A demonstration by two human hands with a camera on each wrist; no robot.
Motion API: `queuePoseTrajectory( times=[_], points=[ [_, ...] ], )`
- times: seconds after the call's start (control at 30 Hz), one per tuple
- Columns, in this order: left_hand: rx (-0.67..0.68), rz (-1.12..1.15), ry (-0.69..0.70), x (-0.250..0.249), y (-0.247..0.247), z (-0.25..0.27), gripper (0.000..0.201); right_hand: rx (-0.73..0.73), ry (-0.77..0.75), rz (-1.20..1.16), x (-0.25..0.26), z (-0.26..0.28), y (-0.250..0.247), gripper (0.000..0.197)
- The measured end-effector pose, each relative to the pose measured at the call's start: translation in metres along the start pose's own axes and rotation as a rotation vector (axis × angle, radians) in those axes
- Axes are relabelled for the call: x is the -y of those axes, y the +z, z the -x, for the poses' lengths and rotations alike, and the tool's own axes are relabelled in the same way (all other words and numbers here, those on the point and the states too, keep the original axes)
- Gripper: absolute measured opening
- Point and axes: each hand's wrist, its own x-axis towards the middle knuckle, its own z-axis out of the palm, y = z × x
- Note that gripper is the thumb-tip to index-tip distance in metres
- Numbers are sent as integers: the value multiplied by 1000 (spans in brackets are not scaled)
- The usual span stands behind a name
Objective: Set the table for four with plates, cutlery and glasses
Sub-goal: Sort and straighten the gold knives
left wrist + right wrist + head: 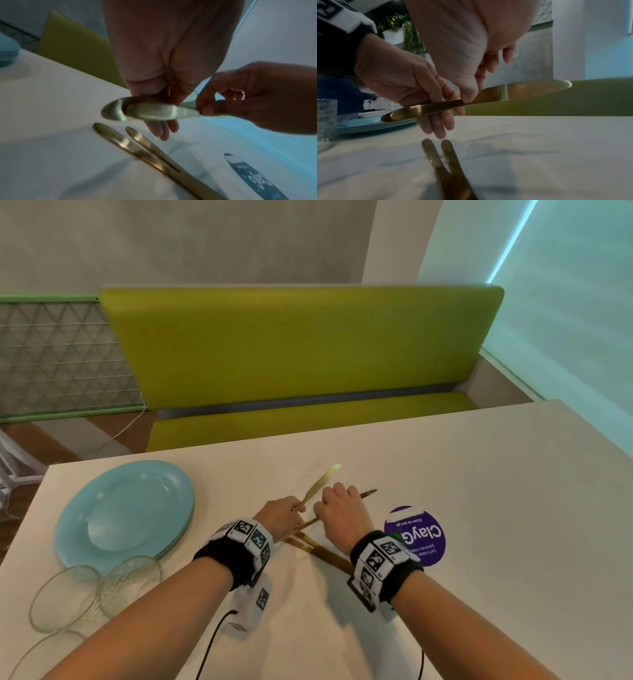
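The gold knife (366, 493) is in my right hand (342, 517), lifted a little above the white surface (479, 474). Its long axis goes almost left to right. The blade tip points to the right and a little away from me, and the handle end points to the left, toward the plates. In the right wrist view my thumb presses on the knife (488, 97) where the handle meets the blade, so this grip is a narrow pinch on it. The handle passes across the fingers of my left hand (279, 518), which hang down straight behind it.

My left hand pinches a second gold piece of cutlery (320, 482). This one points away from me and to the right, with its far end raised and blurred. I cannot tell if it is a fork or a spoon.

Under both hands, two more gold pieces (318, 549) lie flat on the surface, side by side and meeting like a narrow V. Their rounded handle ends point to the far left.

At the left, a stack of light blue plates (123, 515) sits near the edge, and two clear glasses (130, 580) stand just beside it on my side. A round purple sticker (421, 537) is on the surface beside my right wrist. A green bench (291, 344) stands behind the surface.
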Motion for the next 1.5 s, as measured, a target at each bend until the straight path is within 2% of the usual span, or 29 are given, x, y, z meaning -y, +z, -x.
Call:
queuePoseTrajectory(
  times=[0.13, 0.23, 0.3, 0.4, 0.5, 0.63, 0.73, 0.8, 0.83, 1.1, 1.27, 1.4, 1.5],
  points=[
    [84, 204, -46, 9, 6, 10, 19, 58, -78, -2, 13, -5, 4, 31],
    [117, 223, -32, 16, 5, 17, 20, 34, -96, -8, 21, -6, 7, 27],
    [104, 196, -13, 23, 5, 20, 21, 28, -96, -13, 29, -4, 4, 8],
    [77, 256, 1, 37, 5, 24, 30, 15, -42, -99, 37, -5, 20, 26],
    [28, 322, -35, 47, -1, 28, 31, -17, 9, -105, 48, 2, 33, 31],
    [-24, 395, -78, 53, -13, 33, 24, 63, 119, -136, 62, 10, 50, 28],
    [-53, 438, -91, 53, -20, 40, 22, 183, 117, -112, 71, 20, 42, 10],
    [-58, 477, -98, 54, -22, 44, 23, 199, 102, -120, 70, 23, 50, 28],
    [-59, 499, -101, 56, -22, 45, 23, 216, 100, -131, 71, 25, 50, 31],
    [-98, 568, -90, 64, -20, 54, 21, 227, 166, -242, 78, 40, 54, 30],
    [-124, 442, -47, 67, -21, 54, 15, 335, 236, -304, 77, 38, 44, 30],
    [-118, 271, -45, 70, -20, 51, 14, 422, 188, -262, 80, 38, 45, 26],
    [-112, 145, -46, 69, -18, 54, 10, 405, 82, -142, 83, 43, 43, 24]
  ],
)
